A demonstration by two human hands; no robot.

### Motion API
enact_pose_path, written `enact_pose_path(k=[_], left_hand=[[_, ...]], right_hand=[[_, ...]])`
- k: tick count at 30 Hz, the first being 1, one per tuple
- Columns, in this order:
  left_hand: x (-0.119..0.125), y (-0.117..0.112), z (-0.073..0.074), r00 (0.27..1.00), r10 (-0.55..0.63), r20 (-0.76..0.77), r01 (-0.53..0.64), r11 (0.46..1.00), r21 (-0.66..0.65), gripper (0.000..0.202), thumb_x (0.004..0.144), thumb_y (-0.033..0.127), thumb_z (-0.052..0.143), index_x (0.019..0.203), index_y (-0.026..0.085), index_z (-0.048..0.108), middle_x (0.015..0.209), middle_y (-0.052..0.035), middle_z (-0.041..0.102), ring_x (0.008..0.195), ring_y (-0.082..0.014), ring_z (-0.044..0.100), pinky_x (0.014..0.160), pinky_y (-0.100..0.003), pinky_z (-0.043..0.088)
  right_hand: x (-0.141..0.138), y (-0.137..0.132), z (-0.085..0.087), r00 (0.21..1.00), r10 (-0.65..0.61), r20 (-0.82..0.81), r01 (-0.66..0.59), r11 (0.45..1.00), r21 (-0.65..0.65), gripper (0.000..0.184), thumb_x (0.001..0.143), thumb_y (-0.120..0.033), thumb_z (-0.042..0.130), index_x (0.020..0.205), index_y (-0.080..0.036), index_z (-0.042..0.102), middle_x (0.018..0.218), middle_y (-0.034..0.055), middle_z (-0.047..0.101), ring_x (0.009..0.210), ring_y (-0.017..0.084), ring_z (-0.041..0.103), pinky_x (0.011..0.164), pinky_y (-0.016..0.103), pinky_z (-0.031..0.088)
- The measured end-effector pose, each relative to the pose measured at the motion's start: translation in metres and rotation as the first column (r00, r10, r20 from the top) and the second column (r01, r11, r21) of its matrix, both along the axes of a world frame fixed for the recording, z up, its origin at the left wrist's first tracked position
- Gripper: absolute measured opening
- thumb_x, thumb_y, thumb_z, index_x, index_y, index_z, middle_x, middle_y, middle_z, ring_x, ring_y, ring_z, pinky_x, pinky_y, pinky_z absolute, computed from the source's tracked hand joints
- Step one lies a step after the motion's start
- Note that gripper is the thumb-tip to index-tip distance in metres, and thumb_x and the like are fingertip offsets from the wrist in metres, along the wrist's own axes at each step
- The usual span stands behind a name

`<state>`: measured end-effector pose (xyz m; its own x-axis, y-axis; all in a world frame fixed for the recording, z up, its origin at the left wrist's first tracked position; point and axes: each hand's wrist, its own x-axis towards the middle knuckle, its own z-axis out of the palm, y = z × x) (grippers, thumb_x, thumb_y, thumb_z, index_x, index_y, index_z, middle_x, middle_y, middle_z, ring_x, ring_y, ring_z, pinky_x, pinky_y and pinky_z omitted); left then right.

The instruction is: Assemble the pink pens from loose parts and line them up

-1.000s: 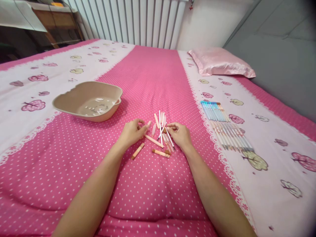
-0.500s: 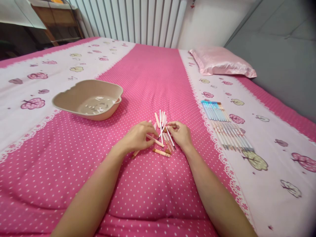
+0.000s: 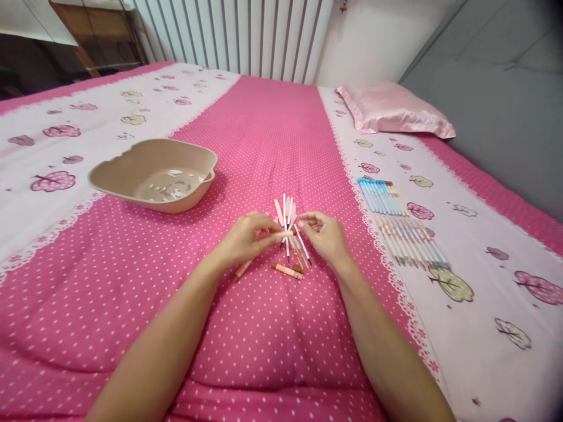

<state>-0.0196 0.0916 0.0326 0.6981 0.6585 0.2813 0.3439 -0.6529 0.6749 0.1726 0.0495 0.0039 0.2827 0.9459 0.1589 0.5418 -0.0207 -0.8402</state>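
Observation:
My left hand (image 3: 244,239) pinches a peach-coloured pen barrel (image 3: 282,234) between thumb and fingers, its end pointing right. Just across from it, my right hand (image 3: 324,235) is closed, thumb and fingertips together; whatever is in them, if anything, is too small to make out. Between and under the hands lies a loose pile of pen parts: white refills (image 3: 285,212) with dark tips, pink and peach pieces, and clear tubes (image 3: 300,253). Nearer to me lies a peach barrel (image 3: 285,270) with a brown end. Another peach piece (image 3: 243,270) is partly under my left hand.
A beige basin (image 3: 153,205) with small white bits inside stands at the left on the pink dotted bedspread (image 3: 272,334). To the right, blue pens (image 3: 380,196) and pale pens (image 3: 411,240) lie in rows. A pink pillow (image 3: 393,108) rests farther back.
My left hand has lifted the peach pen barrel off the pile and turned it level toward my right hand. My right hand has barely moved. The view has shifted slightly.

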Motion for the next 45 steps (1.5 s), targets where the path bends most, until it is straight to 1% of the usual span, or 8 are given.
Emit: enact_pose_path(k=[4, 9, 13, 18, 25, 29, 37, 45], left_hand=[[-0.003, 0.004, 0.000, 0.957, 0.257, 0.133, -0.231, 0.955, -0.188, 0.029, 0.080, 0.041, 0.058, 0.083, 0.014, 0.069, 0.074, -0.0029, 0.067, 0.064, -0.0114, 0.054, 0.059, -0.022, 0.038], [-0.002, 0.006, -0.005, 0.886, 0.380, 0.267, -0.224, 0.853, -0.470, 0.033, 0.073, 0.040, 0.066, 0.085, 0.010, 0.066, 0.065, -0.0020, 0.063, 0.054, -0.0101, 0.053, 0.051, -0.021, 0.038], [0.000, 0.002, -0.002, 0.869, 0.401, 0.289, -0.154, 0.775, -0.613, 0.030, 0.069, 0.035, 0.069, 0.083, 0.009, 0.063, 0.060, -0.0002, 0.061, 0.047, -0.0096, 0.052, 0.048, -0.021, 0.040], [0.000, 0.001, 0.001, 0.885, 0.338, 0.320, -0.050, 0.751, -0.658, 0.026, 0.071, 0.031, 0.068, 0.084, 0.010, 0.061, 0.055, 0.0001, 0.062, 0.046, -0.0116, 0.055, 0.050, -0.023, 0.042], [-0.002, -0.001, 0.005, 0.928, 0.194, 0.317, 0.062, 0.760, -0.647, 0.021, 0.074, 0.030, 0.066, 0.081, 0.011, 0.063, 0.057, -0.0002, 0.064, 0.048, -0.0088, 0.055, 0.055, -0.020, 0.042], [-0.002, -0.005, 0.008, 0.951, 0.107, 0.290, 0.122, 0.731, -0.671, 0.024, 0.073, 0.032, 0.067, 0.083, 0.011, 0.066, 0.061, -0.0010, 0.065, 0.048, -0.0079, 0.054, 0.051, -0.019, 0.041], [-0.004, -0.009, 0.011, 0.967, -0.045, 0.251, 0.216, 0.671, -0.709, 0.029, 0.073, 0.036, 0.067, 0.084, 0.009, 0.063, 0.056, -0.0026, 0.063, 0.047, -0.0093, 0.056, 0.046, -0.018, 0.041], [-0.005, -0.009, 0.014, 0.956, -0.170, 0.240, 0.293, 0.611, -0.735, 0.028, 0.075, 0.034, 0.067, 0.088, 0.009, 0.065, 0.055, -0.0033, 0.063, 0.046, -0.0093, 0.055, 0.046, -0.019, 0.041]], right_hand=[[-0.001, -0.005, 0.002, 0.973, 0.006, 0.232, 0.048, 0.973, -0.225, 0.014, 0.073, -0.028, 0.061, 0.081, -0.020, 0.070, 0.075, 0.0024, 0.070, 0.068, 0.016, 0.063, 0.060, 0.025, 0.042], [-0.001, -0.011, 0.007, 0.959, 0.105, 0.262, -0.001, 0.929, -0.370, 0.026, 0.074, -0.041, 0.063, 0.087, -0.019, 0.068, 0.067, 0.0019, 0.067, 0.060, 0.016, 0.059, 0.052, 0.025, 0.034], [0.003, -0.008, 0.005, 0.986, 0.156, 0.050, -0.121, 0.901, -0.417, 0.025, 0.073, -0.034, 0.066, 0.090, -0.016, 0.064, 0.061, -0.0011, 0.063, 0.053, 0.012, 0.054, 0.048, 0.022, 0.032], [0.004, -0.006, 0.008, 0.935, 0.079, -0.345, -0.231, 0.874, -0.426, 0.013, 0.075, -0.014, 0.062, 0.088, -0.012, 0.061, 0.057, -0.0039, 0.060, 0.046, 0.007, 0.050, 0.046, 0.019, 0.036], [0.001, -0.003, 0.015, 0.764, -0.080, -0.641, -0.044, 0.984, -0.175, 0.027, 0.074, -0.010, 0.061, 0.102, -0.012, 0.060, 0.064, -0.0021, 0.063, 0.050, 0.006, 0.053, 0.049, 0.017, 0.042], [-0.005, -0.003, 0.019, 0.639, -0.024, -0.769, 0.036, 0.999, -0.001, 0.039, 0.070, -0.018, 0.068, 0.108, -0.016, 0.058, 0.078, -0.0004, 0.064, 0.059, 0.007, 0.057, 0.056, 0.018, 0.048], [-0.020, -0.015, 0.033, 0.833, 0.106, -0.543, 0.093, 0.941, 0.326, 0.069, 0.080, -0.029, 0.059, 0.140, -0.031, 0.025, 0.104, 0.0050, 0.057, 0.076, 0.013, 0.059, 0.069, 0.030, 0.054], [-0.026, -0.021, 0.038, 0.959, 0.017, -0.282, 0.115, 0.887, 0.447, 0.070, 0.090, -0.030, 0.045, 0.144, -0.036, -0.001, 0.115, 0.0089, 0.050, 0.079, 0.015, 0.059, 0.071, 0.031, 0.055]])
